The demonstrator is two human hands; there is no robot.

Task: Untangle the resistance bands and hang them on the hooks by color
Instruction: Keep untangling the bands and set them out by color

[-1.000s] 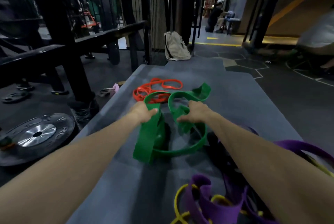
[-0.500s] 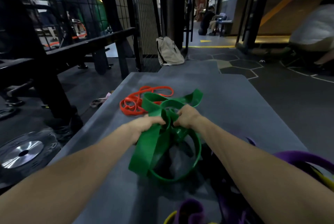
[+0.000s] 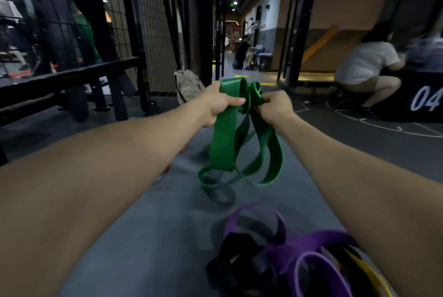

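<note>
Both hands hold the green bands (image 3: pixel 224 143) up above the gray mat (image 3: pixel 148 236). The left hand (image 3: pixel 217 102) has its grip curled tight round a wide strap; the right hand (image 3: pixel 275 107) pinches the bunched top beside it. Loops dangle below, apart from the purple bands (image 3: pixel 309 244) nearer the person.

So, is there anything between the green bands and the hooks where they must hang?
No hooks are visible, so that path cannot be judged. Both hands, left hand and right hand, grip the green bands lifted above the grey mat; their lower loops hang near it, apart from the purple bands.
</note>
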